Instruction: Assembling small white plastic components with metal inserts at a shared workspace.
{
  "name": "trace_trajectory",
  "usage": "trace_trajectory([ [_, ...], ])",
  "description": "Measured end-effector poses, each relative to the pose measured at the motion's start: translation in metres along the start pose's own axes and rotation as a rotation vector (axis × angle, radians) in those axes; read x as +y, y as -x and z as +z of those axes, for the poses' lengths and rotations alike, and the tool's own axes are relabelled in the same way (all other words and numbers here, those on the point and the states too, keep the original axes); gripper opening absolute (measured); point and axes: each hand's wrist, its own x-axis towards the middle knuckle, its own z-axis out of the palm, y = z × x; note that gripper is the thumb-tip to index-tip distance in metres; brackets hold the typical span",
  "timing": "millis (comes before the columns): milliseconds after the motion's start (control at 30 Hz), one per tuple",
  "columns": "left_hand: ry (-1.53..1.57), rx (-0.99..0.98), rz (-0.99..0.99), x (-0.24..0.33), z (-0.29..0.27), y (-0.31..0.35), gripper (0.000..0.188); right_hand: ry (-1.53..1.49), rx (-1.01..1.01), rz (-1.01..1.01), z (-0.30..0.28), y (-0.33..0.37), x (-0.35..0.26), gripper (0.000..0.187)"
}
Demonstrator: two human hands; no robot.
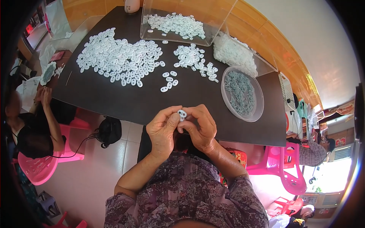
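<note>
Head view: the left hand and right hand meet, thumbs and fingers pinched around one small white two-holed piece near the front edge of the table. Beyond the grip, leftward, spreads a heap of white pieces; right of the grip sits a round tub.
</note>
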Motion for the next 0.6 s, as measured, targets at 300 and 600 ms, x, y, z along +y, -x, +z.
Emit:
trace_trajectory([
  [300,-0.050,0.056,0.062,0.006,0.004,0.002,0.020,0.031,0.029,-0.043,0.006,-0.001,0.000,0.022],
  [600,0.202,0.073,-0.051,0.016,0.008,0.003,0.020,0.141,0.026,-0.249,0.008,-0.007,0.001,0.033],
])
